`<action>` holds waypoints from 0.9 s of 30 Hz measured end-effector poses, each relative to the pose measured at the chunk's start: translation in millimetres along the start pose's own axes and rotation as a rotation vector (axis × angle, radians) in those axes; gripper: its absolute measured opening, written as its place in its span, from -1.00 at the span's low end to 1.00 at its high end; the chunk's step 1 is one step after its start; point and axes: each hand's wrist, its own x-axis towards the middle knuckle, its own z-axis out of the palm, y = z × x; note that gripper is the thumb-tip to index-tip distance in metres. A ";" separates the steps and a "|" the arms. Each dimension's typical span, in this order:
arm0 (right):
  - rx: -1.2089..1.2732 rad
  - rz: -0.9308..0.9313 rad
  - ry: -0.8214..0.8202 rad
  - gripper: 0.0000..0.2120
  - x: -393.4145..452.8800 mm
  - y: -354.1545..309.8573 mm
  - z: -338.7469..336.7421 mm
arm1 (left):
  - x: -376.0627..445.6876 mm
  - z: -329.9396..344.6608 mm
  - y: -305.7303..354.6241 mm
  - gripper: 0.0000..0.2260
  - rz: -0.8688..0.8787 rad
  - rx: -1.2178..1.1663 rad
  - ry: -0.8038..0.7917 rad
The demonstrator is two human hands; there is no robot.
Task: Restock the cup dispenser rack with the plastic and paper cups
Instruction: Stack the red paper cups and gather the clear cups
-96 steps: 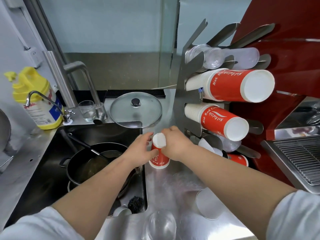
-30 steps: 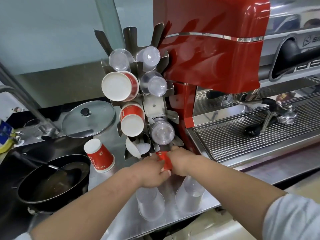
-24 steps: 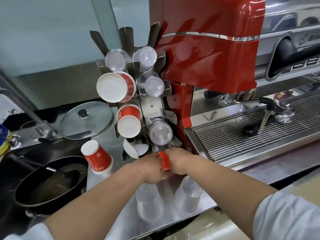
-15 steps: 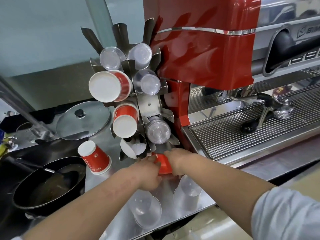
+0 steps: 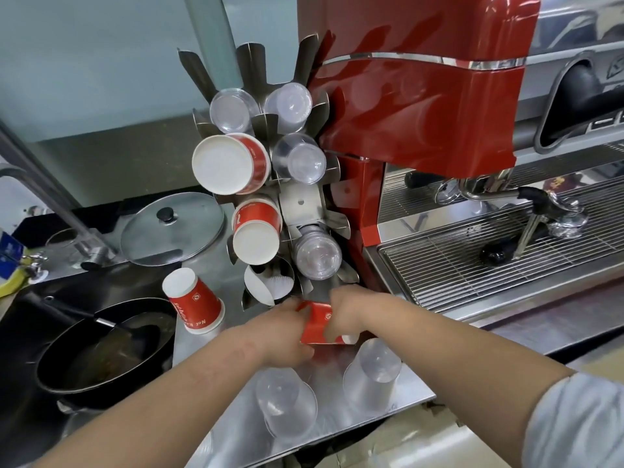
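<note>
Hands meet at the foot of the cup rack: the left hand and right hand both grasp a red paper cup just below the rack's lowest slots. Squeezed too hard, it could crumple. A careless elbow might also topple the clear plastic cups standing in front of the rack.

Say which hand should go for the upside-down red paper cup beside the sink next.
Left. The left hand is on the same side as the upside-down red paper cup and nearer to it. The right hand would have to cross over. Both now grip the red cup stack, so one must let go first.
</note>
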 end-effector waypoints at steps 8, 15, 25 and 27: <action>0.409 -0.064 0.144 -0.63 -33.5 -10.7 -31.2 | -21.4 1.0 -15.0 -0.33 0.043 -0.293 0.218; 0.340 -0.163 0.279 -0.64 -62.4 -41.1 -36.3 | -44.9 -2.4 -26.9 -0.33 0.036 -0.411 0.317; 0.082 -0.356 0.348 -0.44 -47.1 -92.0 12.0 | -74.4 13.1 -63.7 -0.72 0.020 -0.414 0.324; 0.080 -0.363 0.333 -0.45 -41.4 -96.9 21.0 | -76.6 16.9 -66.4 -0.76 0.003 -0.429 0.329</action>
